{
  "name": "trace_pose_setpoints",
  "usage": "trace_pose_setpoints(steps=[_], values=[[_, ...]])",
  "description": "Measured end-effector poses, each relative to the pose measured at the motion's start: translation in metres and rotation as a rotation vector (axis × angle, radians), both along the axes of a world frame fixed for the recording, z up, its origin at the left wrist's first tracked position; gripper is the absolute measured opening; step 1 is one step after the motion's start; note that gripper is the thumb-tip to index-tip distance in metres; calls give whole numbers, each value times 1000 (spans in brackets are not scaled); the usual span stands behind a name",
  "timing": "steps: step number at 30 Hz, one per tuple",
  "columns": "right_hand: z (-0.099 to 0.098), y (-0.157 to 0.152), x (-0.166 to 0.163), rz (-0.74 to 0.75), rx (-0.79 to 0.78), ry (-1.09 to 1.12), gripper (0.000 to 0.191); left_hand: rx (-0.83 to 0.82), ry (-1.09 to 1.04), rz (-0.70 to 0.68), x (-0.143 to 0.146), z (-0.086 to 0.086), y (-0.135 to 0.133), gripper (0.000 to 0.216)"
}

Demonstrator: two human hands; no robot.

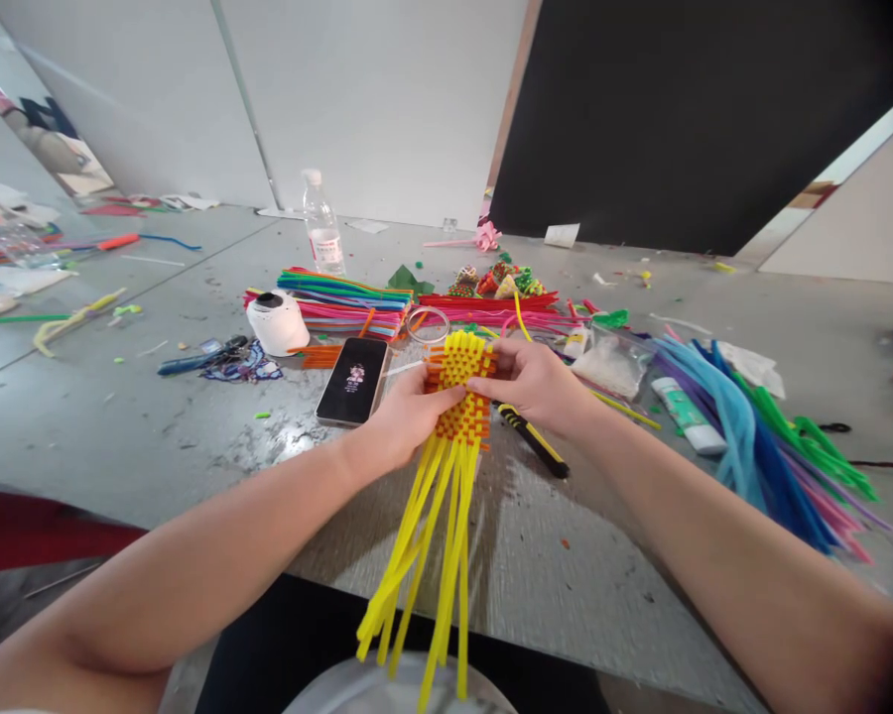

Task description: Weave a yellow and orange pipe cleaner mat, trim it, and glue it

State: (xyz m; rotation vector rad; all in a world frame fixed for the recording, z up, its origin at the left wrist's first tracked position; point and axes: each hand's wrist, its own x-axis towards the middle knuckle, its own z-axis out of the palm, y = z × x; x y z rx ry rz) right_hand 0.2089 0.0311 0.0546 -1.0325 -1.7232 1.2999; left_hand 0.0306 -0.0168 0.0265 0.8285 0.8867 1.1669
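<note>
- While both hands are up close to each other over the grey table [193, 436], they pinch one thing between them, the woven piece [457, 369].
- The left hand [406, 415] grips its left side, thumb flat on the front. The fingers behind are hidden, so I cannot tell how they sit.
- The right hand [540, 385] has its thumb on the front too, with a finger at the right edge.
- Orange fuzzy stems go across and yellow ones go up and down. Loose yellow tails [441, 535] hang below, past the table edge.
- My guess is that the thumbs are tidying the rows. A good way is to pinch softly and nudge each orange row up against the next.
- Over one, under one: that is worth checking along every row.
- Short orange ends poke out at both sides, so a hard tug could make a row slip.
- The long tails look bendy and may tangle. Spreading them apart would help.
- The black and yellow cutter [534, 439] lies near the right hand, so that hand should mind its tip.
</note>
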Motion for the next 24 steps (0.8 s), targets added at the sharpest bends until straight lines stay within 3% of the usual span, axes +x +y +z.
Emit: trace_pose_setpoints(steps=[5,10,16,20,24], values=[[6,0,7,-44,16,-86,41,10,-41,32,-2,-3,3,29],[17,-5,6,-14,-275,-132,33,81,-31,110,-3,-5,5,34],[13,-16,-12,-139,-380,23,24,120,46,158,2,-5,1,34],[2,-17,-15,-161,-351,68,20,178,91,208,4,-6,-1,33],[-7,-14,-14,-104,-219,1,21,166,125,157,2,-3,-4,36]])
